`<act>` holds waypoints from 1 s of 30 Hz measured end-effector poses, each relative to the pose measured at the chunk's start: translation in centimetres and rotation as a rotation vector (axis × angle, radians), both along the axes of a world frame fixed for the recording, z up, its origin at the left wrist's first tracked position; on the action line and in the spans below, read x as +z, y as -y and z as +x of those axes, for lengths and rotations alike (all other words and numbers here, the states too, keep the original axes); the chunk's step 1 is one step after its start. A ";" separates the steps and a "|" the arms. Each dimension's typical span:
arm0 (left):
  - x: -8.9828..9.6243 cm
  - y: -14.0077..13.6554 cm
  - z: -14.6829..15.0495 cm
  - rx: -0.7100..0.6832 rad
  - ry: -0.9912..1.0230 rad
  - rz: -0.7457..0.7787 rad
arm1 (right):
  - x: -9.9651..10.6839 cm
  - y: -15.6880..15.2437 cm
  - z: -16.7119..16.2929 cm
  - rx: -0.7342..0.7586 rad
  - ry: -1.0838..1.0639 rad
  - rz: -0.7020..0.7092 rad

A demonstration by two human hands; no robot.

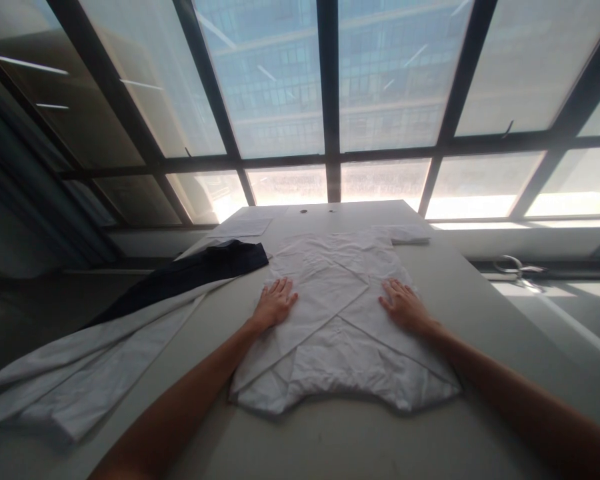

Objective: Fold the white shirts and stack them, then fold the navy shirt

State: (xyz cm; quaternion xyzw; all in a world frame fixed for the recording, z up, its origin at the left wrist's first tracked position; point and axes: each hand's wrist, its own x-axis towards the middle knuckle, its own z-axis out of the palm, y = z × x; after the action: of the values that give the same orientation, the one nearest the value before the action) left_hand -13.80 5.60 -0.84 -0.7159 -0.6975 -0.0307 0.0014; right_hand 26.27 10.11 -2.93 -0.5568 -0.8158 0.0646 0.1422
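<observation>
A white garment (pixel 325 333) lies spread on the table, with its sleeves or side flaps folded inward so that they cross in the middle. My left hand (pixel 276 302) rests flat on its left edge, fingers stretched forward. On the opposite edge lies my right hand (pixel 403 303), palm down with the fingers a little apart. Neither hand grips the cloth. Wrinkles run across the fabric near its front edge, which curves inward. I cannot tell for sure what kind of garment it is.
Dark navy cloth (pixel 200 270) and white cloth (pixel 105 357) hang over the left side of the white table (pixel 360 443). Farther back lie a sheet of paper (pixel 243 228) and a folded white piece (pixel 410 235). Large windows (pixel 270 80) stand behind the table.
</observation>
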 end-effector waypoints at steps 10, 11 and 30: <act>-0.5 -0.3 -0.2 -0.024 0.002 0.038 | 0.4 -2.0 -1.5 0.210 -0.250 -0.081; -0.5 -0.2 -0.2 -0.027 0.005 0.040 | 0.6 -2.2 -1.9 0.206 -0.264 -0.092; -0.5 0.3 0.0 -0.048 0.071 0.071 | 3.7 -6.5 -11.5 0.000 0.027 -0.069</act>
State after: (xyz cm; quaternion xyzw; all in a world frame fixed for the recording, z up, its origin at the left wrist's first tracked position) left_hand -13.84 5.30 -1.33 -0.7304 -0.6783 -0.0806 0.0011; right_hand 14.76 16.63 0.79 -0.5621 -0.8151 0.0852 0.1116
